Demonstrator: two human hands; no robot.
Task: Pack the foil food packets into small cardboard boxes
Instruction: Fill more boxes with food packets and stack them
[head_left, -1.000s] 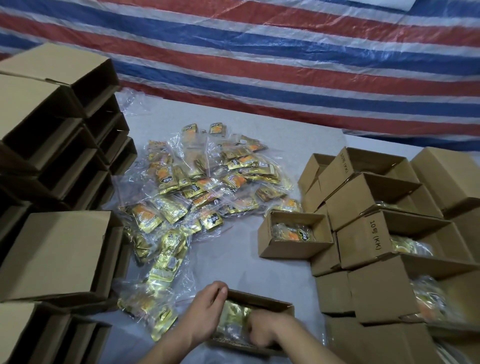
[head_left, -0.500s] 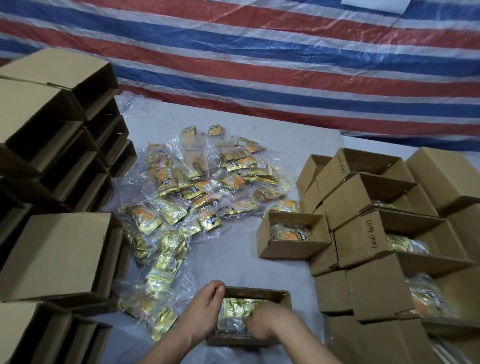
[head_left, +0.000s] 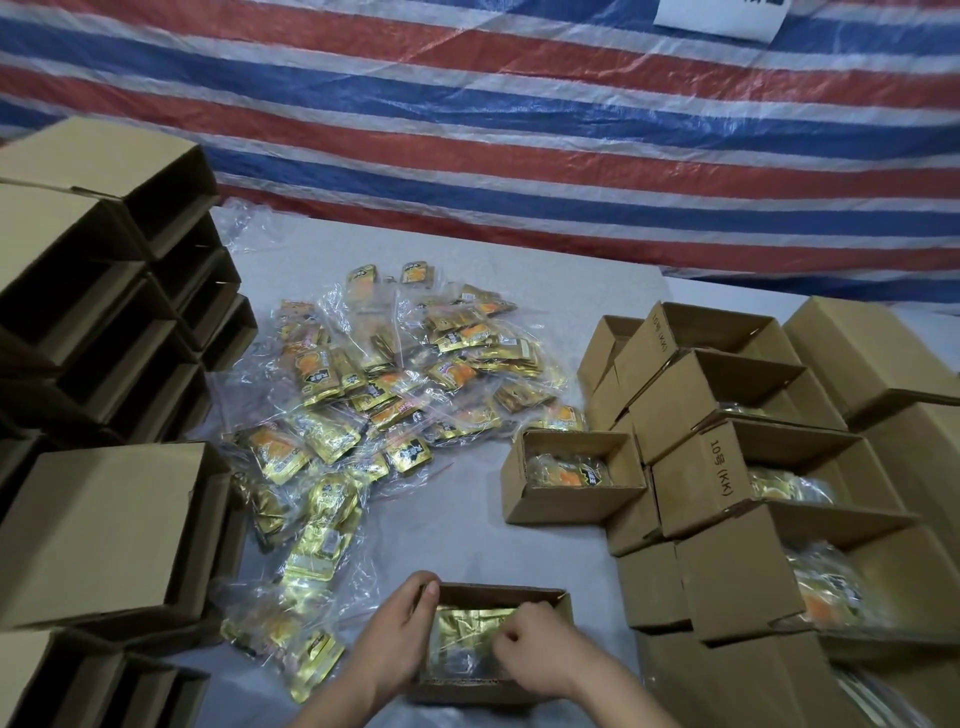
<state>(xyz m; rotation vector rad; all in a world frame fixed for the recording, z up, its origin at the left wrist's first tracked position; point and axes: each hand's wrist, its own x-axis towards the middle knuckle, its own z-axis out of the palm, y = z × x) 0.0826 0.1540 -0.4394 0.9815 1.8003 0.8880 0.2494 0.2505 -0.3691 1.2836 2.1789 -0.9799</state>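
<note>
— Right, where's the bag of foil packets at the moment?

— Down inside the small open box at the near edge of the counter. It lies flat and fills most of the box.

— And the hands?

— Left hand is curled over the box's left wall, thumb and fingertips pinching the rim. Right hand reaches into the box from the right, fingers bent and pressing on the bag; whether it actually pinches the plastic, I cannot tell.

— What's around it?

— A loose heap of bagged packets spreads across the middle of the counter, trailing down toward the left hand. One filled open box sits apart, just beside a stack of filled boxes on the right. Empty boxes are piled on their sides at the left. A red, white and blue striped tarp hangs behind.
</note>
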